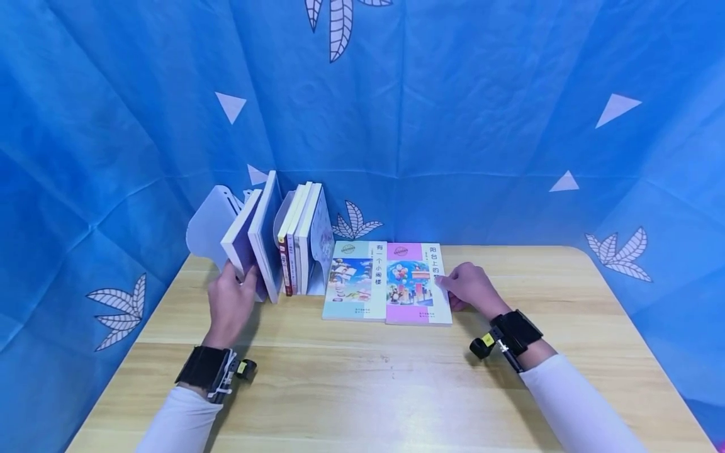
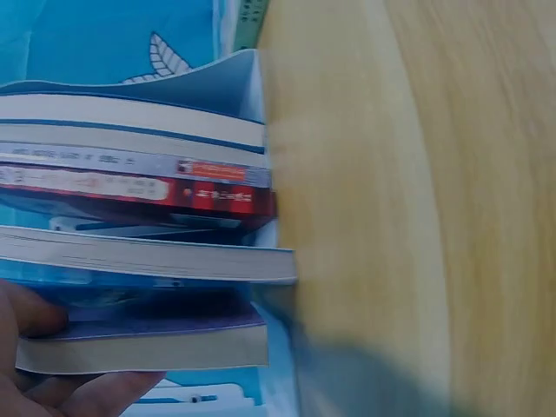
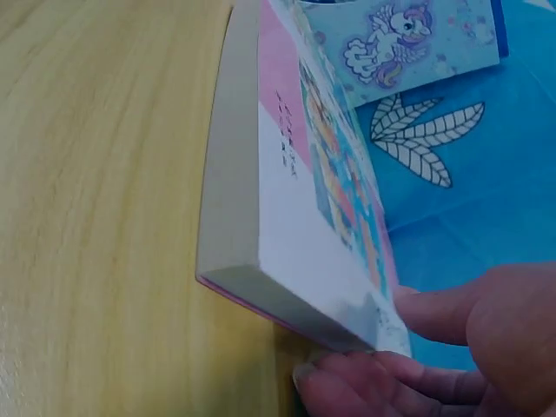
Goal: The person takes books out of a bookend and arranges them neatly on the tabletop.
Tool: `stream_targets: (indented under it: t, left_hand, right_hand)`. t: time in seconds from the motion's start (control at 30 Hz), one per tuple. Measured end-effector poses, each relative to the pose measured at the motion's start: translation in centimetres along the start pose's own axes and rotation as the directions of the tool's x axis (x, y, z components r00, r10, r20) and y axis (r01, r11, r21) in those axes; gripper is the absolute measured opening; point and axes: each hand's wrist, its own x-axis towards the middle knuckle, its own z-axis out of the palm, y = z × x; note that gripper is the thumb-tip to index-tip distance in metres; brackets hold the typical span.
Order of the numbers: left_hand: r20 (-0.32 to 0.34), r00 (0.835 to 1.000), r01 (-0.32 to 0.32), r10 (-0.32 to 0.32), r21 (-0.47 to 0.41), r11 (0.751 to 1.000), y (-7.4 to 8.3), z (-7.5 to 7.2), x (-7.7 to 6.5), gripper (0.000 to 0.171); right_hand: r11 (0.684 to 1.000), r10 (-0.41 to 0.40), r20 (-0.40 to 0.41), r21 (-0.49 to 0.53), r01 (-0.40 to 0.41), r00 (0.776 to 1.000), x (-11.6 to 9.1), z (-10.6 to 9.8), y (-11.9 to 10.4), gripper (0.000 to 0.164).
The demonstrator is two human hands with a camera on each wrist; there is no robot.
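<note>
In the head view my left hand holds a purple-covered book standing in a white bookend rack. The left wrist view shows the thumb on the cover of this purple book and the fingers on its other side. A taller blue-covered book leans beside it. My right hand pinches the right edge of a pink-and-white picture-cover book lying flat on the table. In the right wrist view the thumb rests on the cover of the pink-and-white book, with fingers at its edge.
A green-and-white book lies flat, left of the pink-and-white one. Several upright books stand in the rack's right section, one with a unicorn cover. A blue curtain hangs behind the wooden table.
</note>
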Motion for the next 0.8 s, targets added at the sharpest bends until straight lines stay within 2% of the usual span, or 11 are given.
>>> stream_targets:
  t: [0.17, 0.33, 0.4, 0.53, 0.67, 0.8]
  left_hand:
    - [-0.039, 0.998, -0.056, 0.056, -0.012, 0.998, 0.7, -1.2, -0.4, 0.030]
    - [-0.074, 0.995, -0.070, 0.070, -0.003, 0.998, 1.3, -2.6, -1.2, 0.026]
    - [-0.085, 0.994, -0.070, 0.071, 0.016, 0.997, 1.4, -3.1, -1.6, 0.023]
    - [-0.092, 0.994, -0.057, 0.060, 0.045, 0.997, 1.8, -4.4, -2.5, 0.020]
    - [-0.065, 0.998, -0.013, 0.016, 0.037, 0.999, 2.5, -5.6, -3.3, 0.022]
    - [-0.052, 0.999, -0.014, 0.016, 0.038, 0.999, 3.0, -6.5, -3.7, 0.025]
  right_hand:
    - [0.996, -0.051, -0.085, -0.080, 0.044, 0.995, -0.9, -0.2, -0.4, 0.033]
    - [0.975, -0.197, -0.141, -0.135, 0.179, 0.970, -1.7, 0.2, -0.6, 0.036]
    - [0.965, -0.250, -0.147, -0.115, 0.234, 0.957, -2.2, 0.3, -0.6, 0.039]
    - [0.953, -0.301, -0.140, -0.039, 0.299, 0.943, -3.3, 0.4, -0.4, 0.046]
    - [0.941, -0.334, -0.133, 0.013, 0.339, 0.933, -4.5, 0.1, -0.2, 0.049]
    - [0.933, -0.355, -0.123, 0.021, 0.360, 0.927, -5.6, -0.2, -0.3, 0.051]
